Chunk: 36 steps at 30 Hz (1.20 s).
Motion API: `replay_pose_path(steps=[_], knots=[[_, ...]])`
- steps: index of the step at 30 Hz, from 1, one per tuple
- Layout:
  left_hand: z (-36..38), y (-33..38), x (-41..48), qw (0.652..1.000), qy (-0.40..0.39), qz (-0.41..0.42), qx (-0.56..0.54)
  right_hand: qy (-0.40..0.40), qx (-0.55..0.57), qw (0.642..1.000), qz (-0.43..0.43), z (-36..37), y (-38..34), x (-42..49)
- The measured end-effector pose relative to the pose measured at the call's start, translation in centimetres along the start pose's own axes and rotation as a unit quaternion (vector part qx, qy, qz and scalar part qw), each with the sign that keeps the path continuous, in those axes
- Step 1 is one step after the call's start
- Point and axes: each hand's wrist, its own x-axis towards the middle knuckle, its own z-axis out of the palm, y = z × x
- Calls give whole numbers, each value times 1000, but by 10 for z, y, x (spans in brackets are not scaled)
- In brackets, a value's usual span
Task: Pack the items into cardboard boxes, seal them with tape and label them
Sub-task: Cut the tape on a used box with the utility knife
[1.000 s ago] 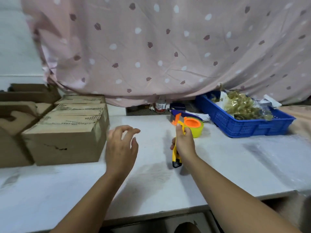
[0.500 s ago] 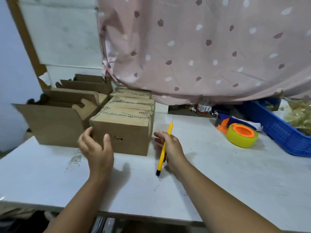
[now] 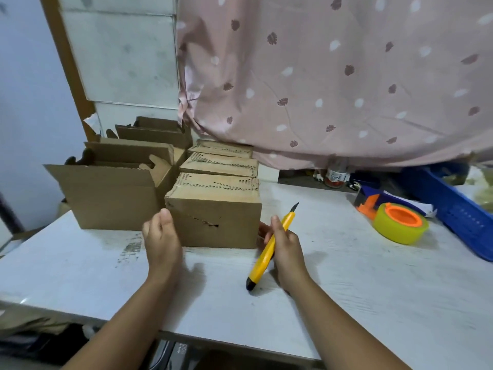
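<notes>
We bracket the front box (image 3: 216, 217) on the table (image 3: 346, 276), left hand (image 3: 162, 239) open against its left side, likely to draw it toward us. Our right hand (image 3: 286, 244), clamped round the knife (image 3: 262, 260), touches the other side, blade pointing away, probably for safety.
</notes>
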Motion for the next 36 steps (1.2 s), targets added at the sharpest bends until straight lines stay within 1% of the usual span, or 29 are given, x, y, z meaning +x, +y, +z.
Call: replay_pose_path(steps=[3,5,7,9,10,12,14,17,19,21,24,25,26,28,30,32,33,34,36], knots=[[-2,-7,3,997,-36,-37,-59,-6,85,996,20,-8,0,0],[0,-9,2,992,-83,-45,-86,23,61,998,12,-21,0,-2],[3,-9,-3,986,-148,-2,-77,71,11,997,-6,-37,-2,-4],[8,-7,-11,976,-208,46,-43,96,-6,995,-3,-55,-5,-3],[11,-6,-13,970,-236,56,-33,98,-5,995,4,-63,-7,-3],[17,-6,-15,956,-286,50,-32,95,8,995,13,-79,-11,-1],[23,-1,-14,941,-330,56,-46,73,1,997,7,-93,-14,-1],[32,13,-6,925,-368,79,-49,44,-20,999,4,-105,-22,-3],[39,23,0,918,-384,82,-50,45,-25,999,-5,-111,-30,0],[46,31,6,906,-410,64,-87,41,-51,996,-54,-116,-45,4],[58,35,9,862,-458,-30,-218,21,-146,977,-152,-121,-76,14],[62,35,8,855,-459,-41,-236,17,-189,966,-177,-120,-87,16],[65,34,6,856,-453,-44,-244,15,-246,948,-202,-117,-97,19],[70,30,1,861,-433,-49,-260,-5,-364,901,-236,-107,-115,21],[73,28,-3,867,-422,-42,-262,-51,-479,840,-251,-90,-130,20],[74,26,-7,878,-413,-8,-241,-101,-575,766,-270,-67,-137,18],[74,25,-9,883,-409,9,-231,-120,-608,731,-286,-57,-138,18],[74,24,-11,883,-411,20,-225,-139,-628,705,-299,-49,-137,18],[72,22,-14,874,-430,25,-224,-178,-656,666,-306,-37,-130,21]])
